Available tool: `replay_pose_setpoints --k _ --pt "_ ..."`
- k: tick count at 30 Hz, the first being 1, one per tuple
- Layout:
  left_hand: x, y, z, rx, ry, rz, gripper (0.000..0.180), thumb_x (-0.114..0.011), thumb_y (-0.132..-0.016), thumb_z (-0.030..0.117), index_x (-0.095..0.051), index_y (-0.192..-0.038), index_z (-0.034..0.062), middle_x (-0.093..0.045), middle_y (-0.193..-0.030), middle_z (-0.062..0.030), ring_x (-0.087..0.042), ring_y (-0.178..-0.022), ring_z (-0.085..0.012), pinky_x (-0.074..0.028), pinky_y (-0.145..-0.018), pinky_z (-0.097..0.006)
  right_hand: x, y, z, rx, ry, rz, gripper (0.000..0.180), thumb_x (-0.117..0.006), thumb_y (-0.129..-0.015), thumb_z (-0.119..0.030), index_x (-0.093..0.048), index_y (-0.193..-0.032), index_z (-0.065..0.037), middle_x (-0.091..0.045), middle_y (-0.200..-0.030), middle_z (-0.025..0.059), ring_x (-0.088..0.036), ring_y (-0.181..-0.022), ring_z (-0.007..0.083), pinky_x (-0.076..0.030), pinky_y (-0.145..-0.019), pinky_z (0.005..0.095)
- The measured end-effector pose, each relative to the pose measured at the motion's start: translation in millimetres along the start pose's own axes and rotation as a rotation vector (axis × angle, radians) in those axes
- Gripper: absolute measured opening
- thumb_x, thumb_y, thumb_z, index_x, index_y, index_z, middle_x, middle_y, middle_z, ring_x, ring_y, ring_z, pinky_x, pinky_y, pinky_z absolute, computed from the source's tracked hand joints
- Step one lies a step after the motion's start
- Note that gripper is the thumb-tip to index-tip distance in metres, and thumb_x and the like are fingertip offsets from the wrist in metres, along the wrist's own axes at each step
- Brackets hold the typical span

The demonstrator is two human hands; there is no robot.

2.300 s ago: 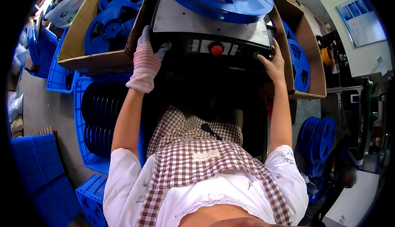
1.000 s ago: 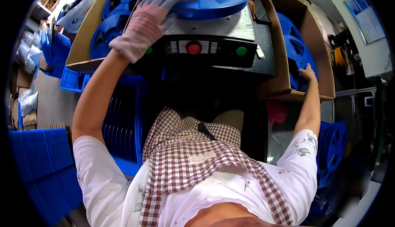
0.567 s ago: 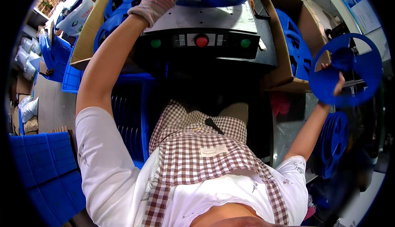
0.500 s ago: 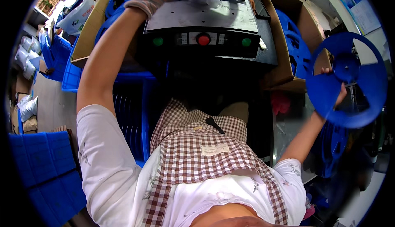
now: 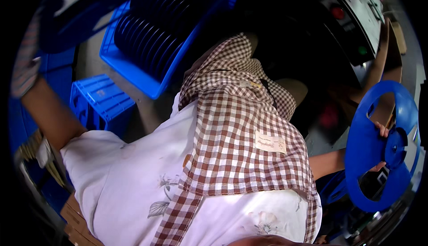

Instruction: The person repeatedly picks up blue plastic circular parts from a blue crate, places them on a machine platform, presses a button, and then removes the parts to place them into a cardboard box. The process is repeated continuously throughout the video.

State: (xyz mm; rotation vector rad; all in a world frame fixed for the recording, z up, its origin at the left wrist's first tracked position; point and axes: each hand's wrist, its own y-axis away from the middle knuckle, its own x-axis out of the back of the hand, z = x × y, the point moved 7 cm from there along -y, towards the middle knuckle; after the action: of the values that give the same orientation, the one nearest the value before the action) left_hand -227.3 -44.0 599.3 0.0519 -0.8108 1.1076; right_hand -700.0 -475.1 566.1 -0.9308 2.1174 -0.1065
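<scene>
At the upper left, my left hand (image 5: 26, 63), in a striped glove and smeared by motion, grips the edge of a dark blue plastic reel (image 5: 58, 34). Part of that reel is lost in the dark rim of the view. Far to the right, my bare right hand (image 5: 381, 130) is closed on a blue reel flange (image 5: 363, 174), with fingertips showing through the cut-outs beside its hub. That flange is held upright, its round face turned toward me.
A blue crate (image 5: 133, 74) with several dark discs standing in a row lies ahead on the left. Nearer is another blue crate (image 5: 102, 99). The machine (image 5: 352, 27), with a red button, stands at the upper right by a cardboard box (image 5: 392, 59).
My view has swung left, so the machine now sits at the upper right. My left hand has carried its reel off the machine to the left. My right hand keeps its flange.
</scene>
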Motion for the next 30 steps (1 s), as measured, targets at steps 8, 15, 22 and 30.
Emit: replay_pose_setpoints --k 8,15,22,30 --pt "-48 63 -142 0.345 -0.045 -0.035 0.024 -0.059 -0.088 0.021 -0.060 -0.101 0.0002 -0.068 -0.078 -0.0111 -0.065 -0.071 -0.0219 -0.051 -0.069 -0.024 -21 -27 53 -0.186 -0.097 -0.100 0.068 -0.060 -0.080 -0.039 -0.034 -0.126 0.005 -0.045 -0.106 0.0170 -0.044 -0.106 0.0278 -0.028 -0.104 0.0417" --pt "-139 48 -185 0.337 -0.005 -0.158 0.017 -0.055 -0.088 0.010 -0.060 -0.102 0.0026 -0.067 -0.083 -0.0115 -0.064 -0.078 -0.0244 -0.049 -0.070 -0.030 -30 -18 64 -0.236 0.020 -0.132 0.067 -0.058 -0.081 -0.039 -0.035 -0.126 0.005 -0.045 -0.106 0.0170 -0.045 -0.105 0.0275 -0.029 -0.103 0.0418" --pt "-157 56 -99 0.154 -0.301 -0.022 0.017 -0.054 -0.087 0.005 -0.060 -0.103 0.0064 -0.066 -0.090 -0.0164 -0.063 -0.085 -0.0324 -0.048 -0.072 -0.036 -10 -25 53 -0.241 0.046 -0.153 0.066 -0.057 -0.082 -0.040 -0.035 -0.126 0.005 -0.045 -0.106 0.0171 -0.045 -0.105 0.0271 -0.031 -0.103 0.0418" --pt "-214 99 -185 0.312 -0.467 -0.143 0.044 -0.061 -0.084 0.010 -0.055 -0.127 0.0149 -0.066 -0.106 -0.0105 -0.065 -0.094 -0.0232 -0.053 -0.086 -0.035 -15 -24 53 -0.232 0.072 -0.145 0.065 -0.055 -0.083 -0.040 -0.035 -0.126 0.005 -0.045 -0.106 0.0171 -0.045 -0.104 0.0268 -0.032 -0.102 0.0418"
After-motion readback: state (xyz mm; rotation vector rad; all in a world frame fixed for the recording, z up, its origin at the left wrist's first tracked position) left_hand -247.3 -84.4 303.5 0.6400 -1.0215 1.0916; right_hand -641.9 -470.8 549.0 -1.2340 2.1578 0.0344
